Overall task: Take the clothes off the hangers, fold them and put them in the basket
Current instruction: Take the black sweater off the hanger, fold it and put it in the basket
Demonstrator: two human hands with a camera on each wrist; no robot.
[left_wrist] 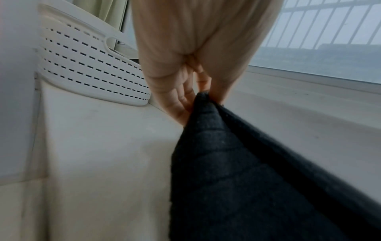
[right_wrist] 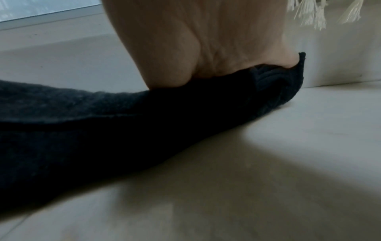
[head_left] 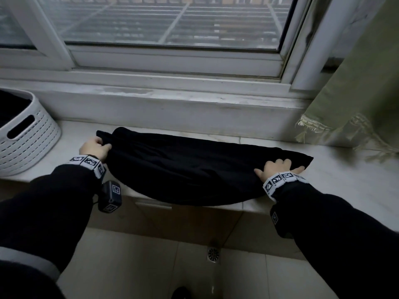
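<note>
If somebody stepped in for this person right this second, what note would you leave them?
Left hand: pinching the left end of the black garment.
Right hand: gripping its right end; exact grip hidden from view.
Garment: off its hanger, stretched across the window ledge, front edge sagging over the lip, apparently partly folded.
Basket: white, on the ledge left of the garment, something dark already inside.
Done: hanger removed, folding begun.
Left: finish the fold and put it in the basket. No hangers or other clothes are visible.

Matt black knit garment; perforated white plastic basket; smooth, faintly glossy stone sill; frayed green cloth curtain.
</note>
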